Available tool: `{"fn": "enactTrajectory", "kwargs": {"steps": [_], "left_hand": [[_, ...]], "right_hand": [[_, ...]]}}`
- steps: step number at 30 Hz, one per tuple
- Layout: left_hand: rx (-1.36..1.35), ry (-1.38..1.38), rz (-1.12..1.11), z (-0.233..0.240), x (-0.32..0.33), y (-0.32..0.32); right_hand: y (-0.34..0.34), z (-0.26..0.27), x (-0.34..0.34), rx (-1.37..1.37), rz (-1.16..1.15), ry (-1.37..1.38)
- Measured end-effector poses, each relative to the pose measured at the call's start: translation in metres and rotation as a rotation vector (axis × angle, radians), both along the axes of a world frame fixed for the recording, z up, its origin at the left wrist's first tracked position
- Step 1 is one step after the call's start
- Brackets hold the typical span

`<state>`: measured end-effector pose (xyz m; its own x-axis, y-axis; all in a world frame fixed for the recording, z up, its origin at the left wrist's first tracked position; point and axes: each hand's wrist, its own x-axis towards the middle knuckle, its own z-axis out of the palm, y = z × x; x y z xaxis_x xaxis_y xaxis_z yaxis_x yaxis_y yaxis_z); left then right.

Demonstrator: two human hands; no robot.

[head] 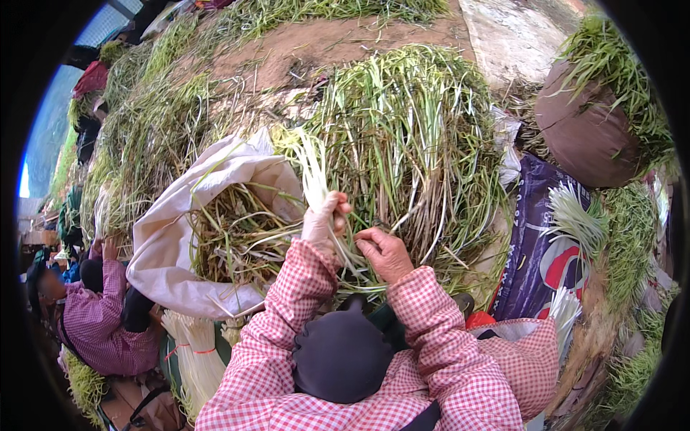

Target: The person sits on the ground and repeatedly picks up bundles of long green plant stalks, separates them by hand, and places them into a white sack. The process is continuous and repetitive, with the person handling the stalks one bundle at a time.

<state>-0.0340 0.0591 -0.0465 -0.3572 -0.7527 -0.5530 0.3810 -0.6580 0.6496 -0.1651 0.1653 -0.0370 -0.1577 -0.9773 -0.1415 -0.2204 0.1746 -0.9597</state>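
My left hand (322,222) is closed around a small bunch of white, yellow-tipped leafy stalks (312,169), probably blanched chives. Their loose lower ends hang below the fist. Just to its right, my right hand (385,254) has its thumb and fingertips close together near those ends; whether a stalk is between them cannot be made out. Beyond both hands lies a large heap of green and white stalks (399,129) with brown, dry parts. At the left, an open white woven sack (161,231) holds brown and green plant scraps (232,242).
Tied pale stalks (197,350) stand lower left, near a seated person in a checked garment (102,339). On the right, a purple printed sack (531,237) lies beside a white bunch (577,218). A brown rounded bundle (587,124) sits upper right, and more greens (151,129) spread leftward.
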Motion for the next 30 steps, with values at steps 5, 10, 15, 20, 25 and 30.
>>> {"fn": "enactTrajectory", "kwargs": {"steps": [5, 10, 15, 20, 25, 30], "left_hand": [[-0.042, 0.043, 0.151, 0.000, 0.026, -0.007], [-0.123, 0.005, 0.063, -0.003, 0.020, 0.011], [-0.172, 0.029, 0.147, 0.011, 0.007, 0.022], [-0.106, -0.017, 0.056, 0.014, 0.000, 0.028], [-0.058, -0.057, 0.131, 0.014, 0.012, 0.028], [-0.182, -0.007, 0.244, 0.024, 0.024, 0.017]], "right_hand": [[-0.014, -0.039, -0.070, 0.179, -0.649, 0.150], [-0.043, -0.048, -0.104, 0.558, -0.395, 0.497], [-0.026, -0.003, -0.086, -0.015, -0.426, -0.029], [-0.005, -0.007, -0.035, 0.201, -0.072, -0.042], [0.009, -0.012, -0.013, 0.370, 0.688, 0.124], [-0.007, -0.021, -0.063, 0.476, -0.155, -0.052]]}}
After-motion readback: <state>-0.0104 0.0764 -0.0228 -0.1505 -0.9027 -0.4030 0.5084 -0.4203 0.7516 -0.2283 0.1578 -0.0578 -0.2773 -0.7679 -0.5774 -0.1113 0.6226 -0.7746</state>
